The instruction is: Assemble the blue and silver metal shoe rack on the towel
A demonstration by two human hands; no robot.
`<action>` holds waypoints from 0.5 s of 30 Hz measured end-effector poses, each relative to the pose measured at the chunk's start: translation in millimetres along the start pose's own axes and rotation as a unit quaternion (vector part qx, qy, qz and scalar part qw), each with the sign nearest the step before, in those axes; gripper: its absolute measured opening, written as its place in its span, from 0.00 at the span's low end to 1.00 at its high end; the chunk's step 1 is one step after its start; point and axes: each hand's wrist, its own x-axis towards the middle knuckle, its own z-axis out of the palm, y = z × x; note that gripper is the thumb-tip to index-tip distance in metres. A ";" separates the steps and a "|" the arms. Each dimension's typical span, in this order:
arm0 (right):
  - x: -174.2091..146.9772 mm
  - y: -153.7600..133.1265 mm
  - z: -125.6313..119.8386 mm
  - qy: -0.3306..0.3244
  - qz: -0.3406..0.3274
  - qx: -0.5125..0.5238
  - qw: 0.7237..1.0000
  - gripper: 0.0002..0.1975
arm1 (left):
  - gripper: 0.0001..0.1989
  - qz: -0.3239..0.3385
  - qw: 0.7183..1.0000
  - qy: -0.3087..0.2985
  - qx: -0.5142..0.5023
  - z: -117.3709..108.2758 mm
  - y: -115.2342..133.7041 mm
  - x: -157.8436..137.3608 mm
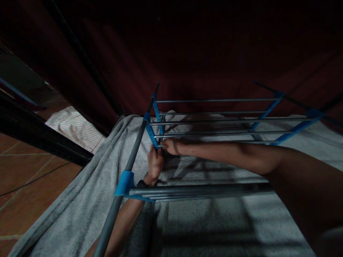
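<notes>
A rack of grey metal tubes (214, 123) joined by blue plastic brackets lies on a grey blanket. My left hand (155, 162), with a dark band at the wrist, is closed around the lower end of a blue bracket (151, 132) on the left side. Right beside it, my right hand (171, 146) is closed on the end of a thin metal tube that meets this bracket. My left forearm passes under the nearest shelf's tubes (200, 191), and my right arm reaches in from the right. The fingertips are partly hidden.
The grey blanket (88, 192) covers the surface under the rack. A dark red curtain (200, 53) hangs behind. At the left are a black metal bar (45, 132), a striped cloth (75, 126) and a tiled floor (26, 171) with a thin cable.
</notes>
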 end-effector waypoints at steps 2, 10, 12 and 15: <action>-1.4 -0.1 -0.4 -0.001 0.001 0.006 1.000 0.12 | 0.14 -0.004 1.000 0.002 0.005 1.4 -0.8 -1.9; -1.4 -4.8 -4.0 -0.020 0.017 -0.003 1.000 0.10 | 0.19 0.018 0.999 -0.033 0.012 -5.0 -4.2 0.7; -0.6 -5.6 -4.4 -0.024 0.017 -0.008 1.000 0.11 | 0.20 0.021 0.999 -0.037 -0.003 -6.3 -5.5 1.6; 2.6 -6.5 -4.1 -0.017 0.005 -0.010 1.000 0.10 | 0.20 0.029 0.998 -0.051 -0.024 -8.1 -8.2 2.2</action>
